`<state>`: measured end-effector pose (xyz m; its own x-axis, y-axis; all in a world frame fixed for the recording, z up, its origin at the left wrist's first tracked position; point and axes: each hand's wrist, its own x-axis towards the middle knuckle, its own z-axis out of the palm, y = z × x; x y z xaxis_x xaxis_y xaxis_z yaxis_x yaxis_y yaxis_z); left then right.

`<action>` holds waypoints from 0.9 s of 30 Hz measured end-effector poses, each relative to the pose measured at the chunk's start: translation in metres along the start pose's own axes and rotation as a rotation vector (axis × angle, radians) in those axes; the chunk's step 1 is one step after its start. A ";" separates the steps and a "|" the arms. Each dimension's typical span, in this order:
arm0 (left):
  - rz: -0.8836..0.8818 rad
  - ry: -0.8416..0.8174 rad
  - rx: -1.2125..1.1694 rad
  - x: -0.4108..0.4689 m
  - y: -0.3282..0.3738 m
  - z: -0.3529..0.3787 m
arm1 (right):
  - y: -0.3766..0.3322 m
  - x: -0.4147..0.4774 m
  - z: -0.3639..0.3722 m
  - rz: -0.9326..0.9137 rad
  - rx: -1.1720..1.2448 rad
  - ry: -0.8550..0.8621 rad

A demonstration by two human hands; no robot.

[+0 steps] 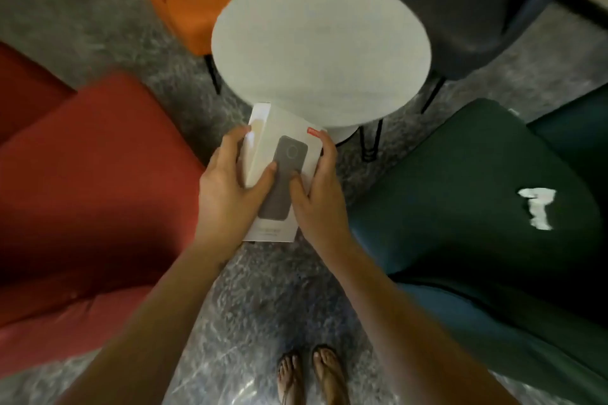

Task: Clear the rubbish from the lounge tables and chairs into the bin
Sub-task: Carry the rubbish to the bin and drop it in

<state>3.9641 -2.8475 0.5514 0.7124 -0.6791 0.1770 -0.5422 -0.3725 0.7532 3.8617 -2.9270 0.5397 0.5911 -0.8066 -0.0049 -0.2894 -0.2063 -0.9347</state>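
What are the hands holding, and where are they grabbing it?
A white box. The left hand grips its left side, the right hand its right side.

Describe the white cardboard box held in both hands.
The white rectangular cardboard box is flat, printed on top with a dark grey device and a red tag at a far corner. Held in the air, its far end overlaps the near edge of the round white table. The left hand grips its left side, the right hand its right, thumbs on top.
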 end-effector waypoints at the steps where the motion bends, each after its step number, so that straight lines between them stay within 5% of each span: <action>1: 0.038 -0.004 -0.009 0.007 0.023 -0.010 | -0.019 0.001 -0.016 -0.035 -0.011 0.041; 5: 0.200 -0.023 -0.058 0.031 0.109 -0.033 | -0.077 0.001 -0.084 -0.151 -0.120 0.184; 14: 0.426 -0.136 -0.075 0.049 0.260 -0.005 | -0.108 -0.024 -0.250 -0.110 -0.468 0.491; 27: 0.474 -0.392 0.065 0.062 0.383 0.197 | 0.003 0.015 -0.438 0.038 -0.559 0.617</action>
<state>3.7122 -3.1570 0.7258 0.1778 -0.9573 0.2278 -0.7944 -0.0030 0.6074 3.5400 -3.1827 0.6926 0.1016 -0.9438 0.3147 -0.7284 -0.2860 -0.6226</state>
